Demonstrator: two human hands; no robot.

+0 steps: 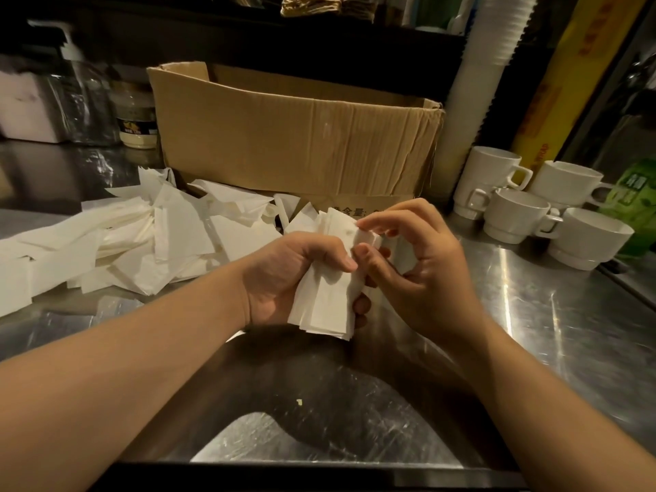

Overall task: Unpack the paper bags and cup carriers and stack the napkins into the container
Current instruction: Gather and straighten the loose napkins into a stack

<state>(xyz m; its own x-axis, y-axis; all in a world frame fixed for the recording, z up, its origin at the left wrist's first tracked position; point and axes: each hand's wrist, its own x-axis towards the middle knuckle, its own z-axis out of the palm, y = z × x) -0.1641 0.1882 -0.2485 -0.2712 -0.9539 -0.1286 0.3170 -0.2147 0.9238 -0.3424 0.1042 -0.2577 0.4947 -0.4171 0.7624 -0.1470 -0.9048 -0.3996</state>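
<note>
Both hands hold one napkin stack (328,300): left hand (284,275) grips its middle, right hand (419,268) pinches the top edge. Light, soft, slippery sheets; squeeze mid-stack. Loose pile (142,239) lies left on the counter (532,314).

- The counter (553,335) is scratched stainless steel, catching bright glints of warm light.
- White mugs (516,216) stand clustered at the counter's right rear, some stacked.
- A tall stack of white disposable cups (477,101) rises just behind them.
- A long yellow box (564,87) leans upright next to that stack.
- A clear pump bottle (83,97) and a labelled jar (136,118) stand at left rear.
- A dark shelf (284,33) runs across the back; the room is dim.
</note>
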